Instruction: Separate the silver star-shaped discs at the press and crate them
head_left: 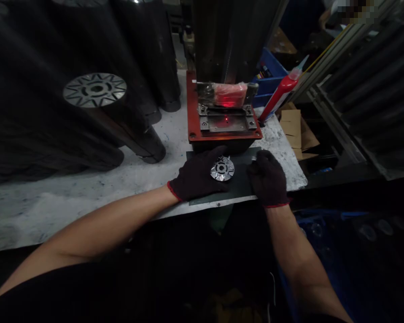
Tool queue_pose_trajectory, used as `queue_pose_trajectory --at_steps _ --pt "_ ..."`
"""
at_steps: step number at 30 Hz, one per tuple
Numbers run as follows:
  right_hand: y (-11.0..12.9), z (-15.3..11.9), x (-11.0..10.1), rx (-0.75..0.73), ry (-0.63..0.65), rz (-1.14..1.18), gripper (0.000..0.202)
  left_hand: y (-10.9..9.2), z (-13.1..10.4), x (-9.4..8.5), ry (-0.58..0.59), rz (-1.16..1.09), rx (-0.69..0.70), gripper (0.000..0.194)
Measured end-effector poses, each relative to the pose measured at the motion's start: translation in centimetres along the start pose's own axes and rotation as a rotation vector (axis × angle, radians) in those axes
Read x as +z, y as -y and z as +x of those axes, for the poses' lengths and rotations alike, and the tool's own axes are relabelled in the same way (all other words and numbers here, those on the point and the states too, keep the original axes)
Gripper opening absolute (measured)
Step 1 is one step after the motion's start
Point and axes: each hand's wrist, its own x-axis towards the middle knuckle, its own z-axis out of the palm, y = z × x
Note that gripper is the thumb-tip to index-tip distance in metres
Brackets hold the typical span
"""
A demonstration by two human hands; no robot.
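The step in hand looks like handling the patterned disc (pixel 218 173) at the table's (pixel 151 179) front edge. The gloved left hand (pixel 200 176) is partly open, thumb and fingers curved round the disc's left side, holding it over the dark mat (pixel 239 180); whether disc and mat touch, I cannot tell. The right hand (pixel 268 177) is curled just beside it, apart; what its fingers hold is unclear. Behind stands the fixture (pixel 218 124). Shifting the disc calls for a steady rim grip.

disc (pixel 222 174) before fixture (pixel 226 124), bottle (pixel 280 95) right, columns (pixel 124 120) left
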Motion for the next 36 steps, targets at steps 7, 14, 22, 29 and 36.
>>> queue_pose_trajectory --at_steps 7,14,22,29,36 --pt "1.4 1.2 2.0 0.012 0.151 -0.007 0.039 -0.4 0.7 -0.3 0.064 -0.012 -0.067 0.115" --pt "1.1 1.9 1.7 -0.12 0.196 -0.183 0.039 0.4 0.6 0.2 0.035 -0.016 -0.039 0.116" --pt "4.9 5.0 -0.8 -0.505 0.743 -0.48 0.033 -0.6 0.6 -0.4 0.062 -0.031 -0.027 0.117" --pt "3.2 0.6 -0.5 -0.123 0.286 -0.06 0.054 0.2 0.5 -0.3 0.002 -0.109 0.047 0.1" --pt "3.9 -1.5 6.6 0.101 0.11 0.239 0.064 0.6 -1.1 -0.4 -0.125 -0.258 0.06 0.119"
